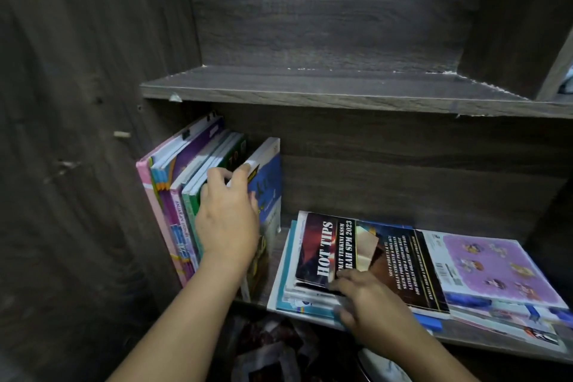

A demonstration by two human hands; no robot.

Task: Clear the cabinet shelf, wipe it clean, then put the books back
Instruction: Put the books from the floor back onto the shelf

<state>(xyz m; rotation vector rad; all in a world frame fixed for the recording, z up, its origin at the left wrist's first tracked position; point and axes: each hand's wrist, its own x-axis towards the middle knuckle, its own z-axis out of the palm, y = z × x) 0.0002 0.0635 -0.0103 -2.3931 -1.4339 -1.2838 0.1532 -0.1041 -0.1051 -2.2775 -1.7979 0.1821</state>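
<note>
Lower shelf is loaded. Upright books lean against the left cabinet wall, and a flat stack lies to their right, near but apart.

Left hand: fingers curled over the top of the row, into the gap between the green book and the blue book, with one fingertip on the blue book's top corner. Thumb is hidden. My guess is it's bracing the end of the row so it doesn't topple.

Right hand: fingers curled over the near edge of the flat stack, tips on the black book on top. It's motion-blurred, so I can't tell how many books it pinches.

The stack overhangs the shelf front, which makes an easy edge to grab. A purple-covered book sits further right on the same pile.

Stage is unclear (pulling books out or putting them back, can't tell). No cloth in view. Risk: the fanned stack slides apart if lifted by one edge.
</note>
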